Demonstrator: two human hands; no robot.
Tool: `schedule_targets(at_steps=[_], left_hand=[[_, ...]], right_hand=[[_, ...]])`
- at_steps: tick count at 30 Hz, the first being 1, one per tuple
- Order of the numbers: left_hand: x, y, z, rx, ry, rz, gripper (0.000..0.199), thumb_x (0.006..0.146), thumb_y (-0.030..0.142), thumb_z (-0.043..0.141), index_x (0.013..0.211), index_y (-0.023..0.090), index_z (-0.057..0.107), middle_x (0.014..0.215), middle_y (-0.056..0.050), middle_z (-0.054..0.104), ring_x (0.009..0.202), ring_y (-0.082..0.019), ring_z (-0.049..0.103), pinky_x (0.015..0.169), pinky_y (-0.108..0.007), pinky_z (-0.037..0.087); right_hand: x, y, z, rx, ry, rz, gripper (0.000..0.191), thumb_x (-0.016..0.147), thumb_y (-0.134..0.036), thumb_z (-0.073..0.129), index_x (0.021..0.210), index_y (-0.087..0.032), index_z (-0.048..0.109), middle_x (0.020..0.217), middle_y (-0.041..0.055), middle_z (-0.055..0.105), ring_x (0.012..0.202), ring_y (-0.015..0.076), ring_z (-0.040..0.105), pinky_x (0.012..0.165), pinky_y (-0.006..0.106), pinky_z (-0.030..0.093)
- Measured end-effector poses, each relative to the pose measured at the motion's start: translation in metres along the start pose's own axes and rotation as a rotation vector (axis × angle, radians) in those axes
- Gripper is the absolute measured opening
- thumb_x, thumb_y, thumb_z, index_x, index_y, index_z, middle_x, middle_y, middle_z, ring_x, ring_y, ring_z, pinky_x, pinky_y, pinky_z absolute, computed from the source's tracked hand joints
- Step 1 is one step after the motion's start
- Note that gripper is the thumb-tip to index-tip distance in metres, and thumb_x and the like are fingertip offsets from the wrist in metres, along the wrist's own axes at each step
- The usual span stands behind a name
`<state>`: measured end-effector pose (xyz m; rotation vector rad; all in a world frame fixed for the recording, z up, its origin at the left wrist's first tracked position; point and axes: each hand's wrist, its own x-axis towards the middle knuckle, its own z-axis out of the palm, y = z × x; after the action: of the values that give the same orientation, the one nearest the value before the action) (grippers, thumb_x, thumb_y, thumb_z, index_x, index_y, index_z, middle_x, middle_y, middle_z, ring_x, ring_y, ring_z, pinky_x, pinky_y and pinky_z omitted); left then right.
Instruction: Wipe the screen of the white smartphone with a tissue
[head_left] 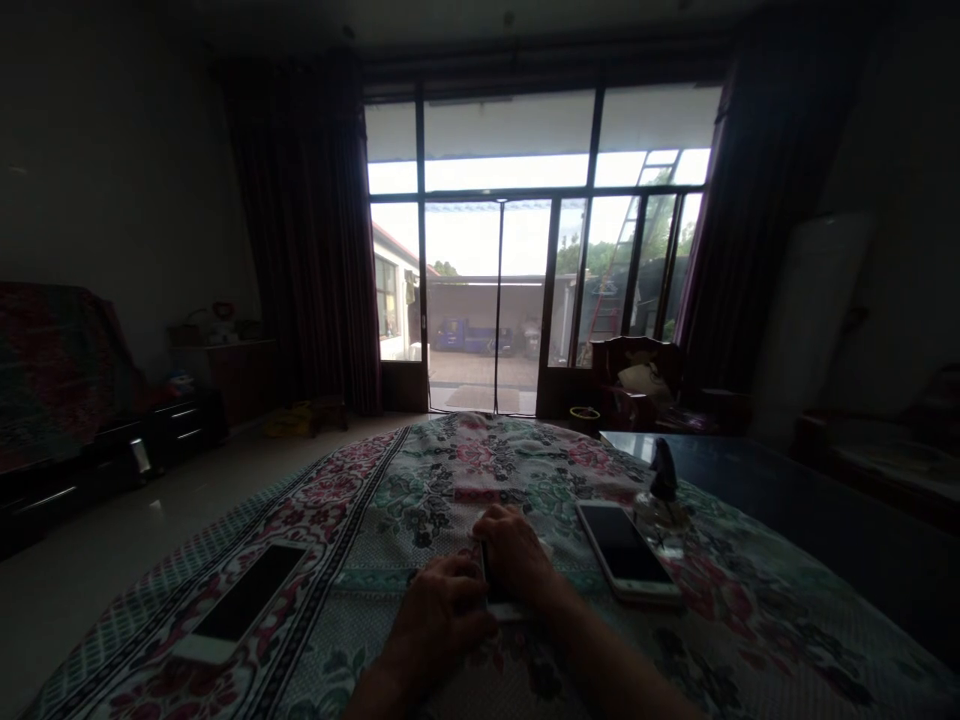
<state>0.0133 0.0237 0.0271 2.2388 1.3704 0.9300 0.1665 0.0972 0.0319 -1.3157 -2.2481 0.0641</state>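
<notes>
A phone (510, 609) with a pale lower edge lies on the patterned cloth in front of me, mostly covered by my hands. My left hand (444, 608) is closed at its left side, thumb near the lower corner. Over the upper part of the same phone, my right hand (511, 552) has its fingers curled down. A small pale patch shows beside that hand, too dim to name, and what the fingers hold is hidden. To the right lies a larger white-framed phone (628, 552), dark screen up. Another white phone (244, 603) rests at the left.
A clear spray bottle (661, 505) with a black nozzle stands beside the right phone. The floral tablecloth (390, 520) covers the round table. A dark glossy table (780, 510) adjoins at the right. Beyond are a wooden chair (637, 365) and glass doors (480, 300).
</notes>
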Motion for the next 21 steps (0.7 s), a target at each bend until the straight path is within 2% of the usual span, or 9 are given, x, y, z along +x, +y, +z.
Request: schedule_targets(at_steps=[5, 10, 14, 21], left_hand=[[0.0, 0.0, 0.0, -0.042, 0.006, 0.004, 0.016, 0.07, 0.024, 0.07, 0.082, 0.03, 0.078, 0.103, 0.002, 0.071, 0.101, -0.021, 0.059, 0.09, -0.028, 0.043], [0.0, 0.0, 0.0, -0.074, 0.001, -0.004, 0.018, 0.068, 0.022, 0.07, 0.081, 0.031, 0.078, 0.105, 0.003, 0.07, 0.103, -0.019, 0.059, 0.092, -0.026, 0.042], [0.0, 0.001, 0.001, -0.087, 0.02, -0.016, 0.021, 0.067, 0.022, 0.071, 0.084, 0.032, 0.078, 0.102, 0.003, 0.071, 0.103, -0.019, 0.059, 0.091, -0.026, 0.042], [-0.001, 0.002, 0.0, -0.1, -0.003, 0.032, 0.018, 0.069, 0.019, 0.067, 0.079, 0.03, 0.078, 0.098, 0.003, 0.071, 0.098, -0.018, 0.06, 0.089, -0.025, 0.044]], right_hand=[[-0.014, -0.004, -0.015, 0.035, -0.095, -0.067, 0.026, 0.083, -0.009, 0.047, 0.082, -0.02, 0.071, 0.09, 0.0056, 0.066, 0.09, 0.0184, 0.056, 0.079, 0.026, 0.037], [-0.045, -0.002, -0.031, 0.135, -0.132, -0.201, 0.033, 0.084, -0.009, 0.046, 0.104, -0.026, 0.066, 0.106, 0.0005, 0.066, 0.097, 0.0173, 0.053, 0.088, 0.027, 0.036], [-0.065, -0.005, -0.037, 0.139, -0.113, -0.219, 0.037, 0.087, -0.012, 0.045, 0.116, -0.029, 0.06, 0.117, -0.0014, 0.063, 0.102, 0.0176, 0.05, 0.092, 0.03, 0.034], [-0.064, -0.011, -0.037, 0.121, -0.083, -0.187, 0.027, 0.088, -0.012, 0.042, 0.099, -0.024, 0.064, 0.1, 0.0002, 0.067, 0.094, 0.0175, 0.052, 0.088, 0.03, 0.036]])
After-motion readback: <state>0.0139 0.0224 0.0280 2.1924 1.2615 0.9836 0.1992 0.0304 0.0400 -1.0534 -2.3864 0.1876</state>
